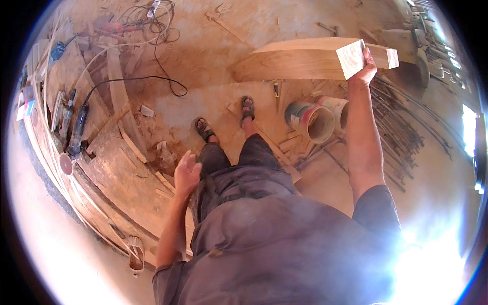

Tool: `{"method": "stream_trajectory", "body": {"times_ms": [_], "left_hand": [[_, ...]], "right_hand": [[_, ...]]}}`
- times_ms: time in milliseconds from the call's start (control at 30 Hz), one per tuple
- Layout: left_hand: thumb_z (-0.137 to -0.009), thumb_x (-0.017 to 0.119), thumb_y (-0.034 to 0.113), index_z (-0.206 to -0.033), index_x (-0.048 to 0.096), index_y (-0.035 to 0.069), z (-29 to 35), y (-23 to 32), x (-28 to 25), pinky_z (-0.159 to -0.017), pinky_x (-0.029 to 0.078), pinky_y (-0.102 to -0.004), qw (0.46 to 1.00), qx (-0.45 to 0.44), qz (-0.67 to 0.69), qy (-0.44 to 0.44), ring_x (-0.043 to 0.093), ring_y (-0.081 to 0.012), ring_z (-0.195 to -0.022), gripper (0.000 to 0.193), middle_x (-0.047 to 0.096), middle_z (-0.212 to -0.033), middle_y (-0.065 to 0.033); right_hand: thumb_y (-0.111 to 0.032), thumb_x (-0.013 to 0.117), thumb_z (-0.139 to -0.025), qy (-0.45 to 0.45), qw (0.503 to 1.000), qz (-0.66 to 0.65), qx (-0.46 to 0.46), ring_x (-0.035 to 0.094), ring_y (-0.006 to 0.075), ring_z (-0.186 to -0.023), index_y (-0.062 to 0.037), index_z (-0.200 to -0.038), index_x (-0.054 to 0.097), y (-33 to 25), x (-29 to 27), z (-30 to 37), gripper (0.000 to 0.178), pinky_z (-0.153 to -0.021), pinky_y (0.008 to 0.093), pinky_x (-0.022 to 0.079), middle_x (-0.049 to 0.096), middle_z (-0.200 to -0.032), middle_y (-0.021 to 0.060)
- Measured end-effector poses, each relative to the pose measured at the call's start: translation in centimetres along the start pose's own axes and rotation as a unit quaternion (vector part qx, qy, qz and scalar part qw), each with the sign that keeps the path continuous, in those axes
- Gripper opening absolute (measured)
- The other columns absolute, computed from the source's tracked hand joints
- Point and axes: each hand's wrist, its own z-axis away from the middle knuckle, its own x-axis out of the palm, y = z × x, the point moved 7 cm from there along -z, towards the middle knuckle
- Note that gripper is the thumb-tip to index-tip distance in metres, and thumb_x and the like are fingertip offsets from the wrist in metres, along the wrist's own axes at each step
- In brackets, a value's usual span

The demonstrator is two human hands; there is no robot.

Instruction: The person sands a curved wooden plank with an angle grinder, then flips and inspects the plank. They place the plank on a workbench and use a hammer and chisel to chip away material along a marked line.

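Note:
My right hand (366, 68) is raised at the far right, closed around the near end of a thick wooden beam (295, 63). The beam's pale square end face (349, 58) points toward me, and its body runs off to the left. Beside it shows the pale end of a second timber (392, 58); how far the two touch is hidden. Down by my left thigh hangs my left hand (188, 173), its fingers loosely bent and apart, holding nothing. A wooden workbench (122, 178) lies just left of it.
On the bench are a black angle grinder (76, 132) and wood strips (132, 142). A black cable (168, 79) trails toward the floor. Two buckets (320, 124) lie on their sides near metal rods (401, 132). Sawdust and offcuts cover the floor; a yellow-black tool (276, 90) lies ahead of my feet.

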Motion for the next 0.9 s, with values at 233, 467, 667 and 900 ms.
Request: {"method": "stream_trajectory", "body": {"times_ms": [233, 467, 667, 900], "left_hand": [[-0.093, 0.071, 0.008, -0.151, 0.046, -0.007, -1.9, 12.6, 7.0, -0.107, 0.05, -0.0369, 0.99, 0.104, 0.058, -0.076, 0.065, -0.0242, -0.122, 0.064, 0.067, -0.135, -0.017], [-0.096, 0.068, 0.008, -0.148, 0.049, -0.008, -2.5, 25.2, 9.8, -0.105, 0.051, -0.0351, 0.972, 0.207, 0.029, -0.102, 0.065, -0.0235, -0.123, 0.058, 0.066, -0.136, -0.0188], [-0.097, 0.069, 0.011, -0.148, 0.049, -0.007, -1.6, 17.8, 7.5, -0.102, 0.052, -0.0337, 0.99, 0.101, 0.009, -0.098, 0.066, -0.0203, -0.121, 0.058, 0.067, -0.135, -0.0161], [-0.095, 0.071, 0.01, -0.149, 0.048, -0.007, 1.3, 8.4, 7.2, -0.102, 0.052, -0.0327, 0.993, 0.045, 0.068, -0.089, 0.066, -0.0203, -0.117, 0.061, 0.069, -0.133, -0.0148]], "right_hand": [[-0.021, 0.074, -0.088, -0.014, 0.999, -0.028, 0.032, 0.069, 0.0286, -0.106, 0.0027, -0.122, 0.068, 1.4, -2.5, 2.4, 0.041, -0.097, 0.0448, 0.057, 0.072, -0.117, 0.0113], [-0.029, 0.072, -0.095, -0.06, 0.998, 0.011, -0.013, 0.068, 0.0285, -0.11, 0.0037, -0.123, 0.068, 3.5, -2.9, 2.2, 0.043, -0.102, 0.0414, 0.053, 0.072, -0.115, 0.0136], [-0.021, 0.078, -0.091, 0.006, 1.0, -0.026, 0.008, 0.067, 0.0273, -0.111, 0.0071, -0.121, 0.07, 0.8, -2.9, 1.0, 0.042, -0.104, 0.0373, 0.051, 0.072, -0.118, 0.0133], [-0.018, 0.067, -0.097, -0.065, 0.996, -0.058, 0.023, 0.064, 0.0303, -0.12, 0.0064, -0.13, 0.064, 0.7, -4.8, -0.8, 0.041, -0.11, 0.0424, 0.048, 0.069, -0.126, 0.0154]]}}
